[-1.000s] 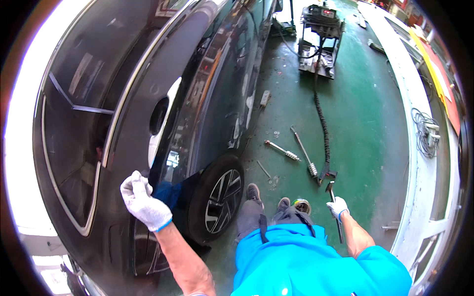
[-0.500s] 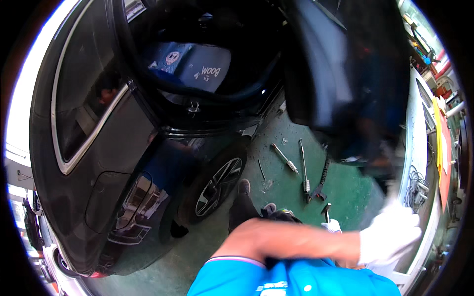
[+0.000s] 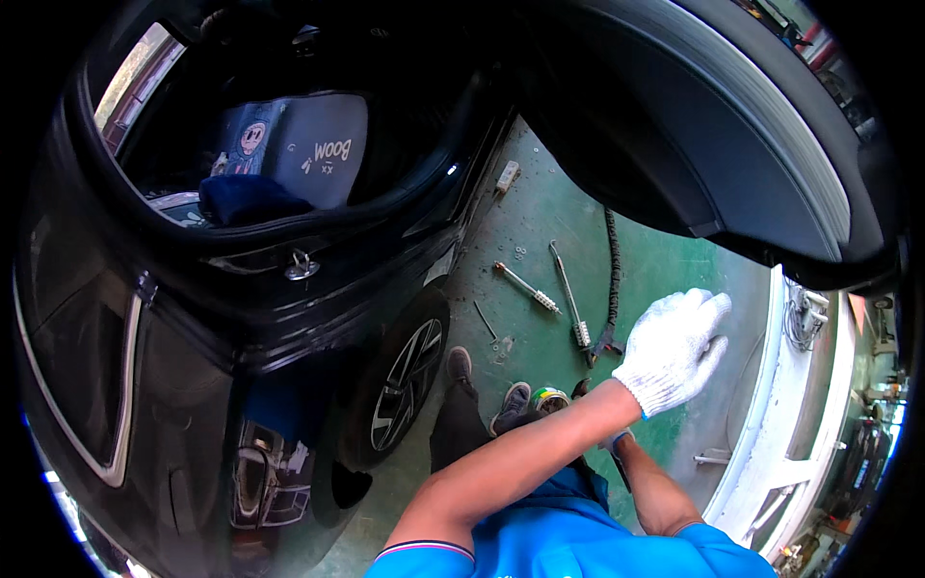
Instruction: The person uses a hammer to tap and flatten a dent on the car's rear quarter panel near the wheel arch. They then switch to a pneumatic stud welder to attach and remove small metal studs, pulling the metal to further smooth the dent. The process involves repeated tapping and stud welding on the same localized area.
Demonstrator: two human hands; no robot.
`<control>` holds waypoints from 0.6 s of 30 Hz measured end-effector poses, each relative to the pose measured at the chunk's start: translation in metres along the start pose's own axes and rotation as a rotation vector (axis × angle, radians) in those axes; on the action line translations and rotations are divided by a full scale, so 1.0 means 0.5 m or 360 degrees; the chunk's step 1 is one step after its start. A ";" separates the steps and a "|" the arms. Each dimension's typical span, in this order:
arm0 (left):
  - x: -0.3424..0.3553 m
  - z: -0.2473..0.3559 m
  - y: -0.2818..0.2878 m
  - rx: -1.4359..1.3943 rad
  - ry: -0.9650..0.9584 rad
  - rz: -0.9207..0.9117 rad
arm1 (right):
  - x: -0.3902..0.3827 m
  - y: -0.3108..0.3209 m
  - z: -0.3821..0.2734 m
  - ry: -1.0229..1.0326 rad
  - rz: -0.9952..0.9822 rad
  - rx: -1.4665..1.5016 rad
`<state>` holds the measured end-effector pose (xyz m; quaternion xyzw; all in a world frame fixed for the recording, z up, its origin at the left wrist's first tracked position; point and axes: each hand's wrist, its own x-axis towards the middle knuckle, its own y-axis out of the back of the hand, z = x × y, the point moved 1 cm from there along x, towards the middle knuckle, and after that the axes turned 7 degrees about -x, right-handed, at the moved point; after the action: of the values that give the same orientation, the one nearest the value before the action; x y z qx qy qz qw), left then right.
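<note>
My left hand, in a white knitted glove, is stretched out over the green floor below the open car door. Its fingers curve loosely, the thumb stands apart, and nothing shows in it. My left forearm crosses in front of my right hand, which is mostly hidden; a bit of its cuff shows. Past the forearm peeks the dark head of a hammer, with a dark handle end below my right wrist. The black car stands at left, its door opening showing a printed grey seat cushion.
Long metal tools with coiled ends lie on the floor, beside a black corrugated hose, a thin rod and small washers. A round tin is by my feet. A white metal frame runs along the right; the car wheel is at left.
The door has swung outward, showing more of its inner panel. My left hand has moved from the lower right toward the middle. The head view has shifted, and my forearm now covers my right hand.
</note>
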<state>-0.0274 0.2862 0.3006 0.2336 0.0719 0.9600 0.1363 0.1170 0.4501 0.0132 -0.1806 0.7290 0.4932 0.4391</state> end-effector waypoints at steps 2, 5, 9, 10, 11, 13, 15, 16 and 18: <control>0.014 -0.021 0.019 -0.0017 0.0037 0.0046 | 0.003 0.014 -0.028 0.0009 -0.0003 -0.0030; 0.040 -0.055 0.045 -0.0095 0.0065 0.0100 | 0.015 0.038 -0.075 0.0011 0.0006 -0.0080; 0.069 -0.110 0.060 -0.0191 0.0173 0.0057 | 0.053 0.068 -0.150 0.0086 0.0000 -0.0159; 0.074 -0.121 0.063 -0.0224 0.0179 0.0048 | 0.063 0.076 -0.162 0.0097 0.0008 -0.0176; 0.076 -0.133 0.068 -0.0286 0.0269 -0.0040 | 0.076 0.079 -0.177 0.0130 0.0028 -0.0173; 0.071 -0.154 0.085 -0.0372 0.0355 -0.0105 | 0.102 0.086 -0.214 0.0201 0.0078 -0.0136; 0.057 -0.183 0.081 -0.0446 0.0348 -0.0084 | 0.099 0.103 -0.255 0.0214 0.0106 0.0031; 0.049 -0.199 0.079 -0.0425 0.0353 -0.0007 | 0.094 0.114 -0.288 0.0215 0.0121 0.0118; 0.027 -0.225 0.097 -0.0363 0.0366 0.0180 | 0.095 0.135 -0.358 0.0217 0.0010 0.0381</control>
<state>-0.1028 0.2359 0.2171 0.1089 -0.0357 0.9885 0.0987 -0.0387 0.3311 0.0350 -0.1578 0.8112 0.3906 0.4055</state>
